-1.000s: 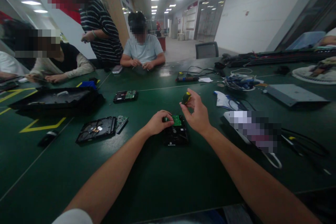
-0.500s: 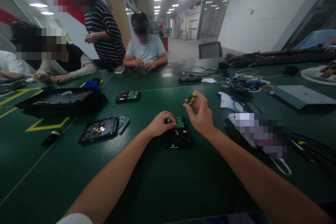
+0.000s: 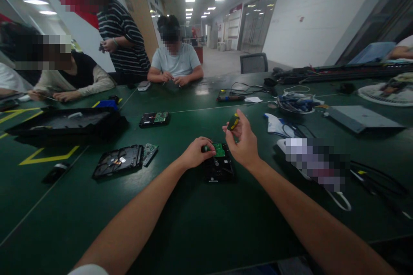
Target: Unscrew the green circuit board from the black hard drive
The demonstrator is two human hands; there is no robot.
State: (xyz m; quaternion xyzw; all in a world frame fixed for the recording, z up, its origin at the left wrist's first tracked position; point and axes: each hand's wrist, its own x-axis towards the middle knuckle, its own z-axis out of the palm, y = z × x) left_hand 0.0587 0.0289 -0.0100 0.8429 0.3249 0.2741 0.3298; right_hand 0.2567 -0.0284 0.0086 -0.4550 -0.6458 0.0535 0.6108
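A black hard drive [image 3: 224, 171] with a green circuit board [image 3: 220, 150] lies flat on the table in front of me. My left hand [image 3: 196, 154] rests at its left edge, thumb and fingers curled together over the board. Whatever is between those fingertips is too small to make out. To the right and slightly above the drive, my right hand [image 3: 244, 142] grips a screwdriver [image 3: 232, 123] by its yellow and black handle. Its shaft is hidden. Left of my hands lie another opened hard drive [image 3: 114, 162] and a loose circuit board [image 3: 150, 154].
Further back is a third hard drive [image 3: 154, 119]. A black tray [image 3: 64, 120] stands at the left. On the right are a blurred-out white object [image 3: 309, 159], cables [image 3: 298, 102] and a flat metal case [image 3: 363, 118]. A person [image 3: 174, 60] works across the table; others are at the left.
The whole view has shifted slightly, so most things appear further left. My hands keep nearly the same pose, with the screwdriver still in the right one.
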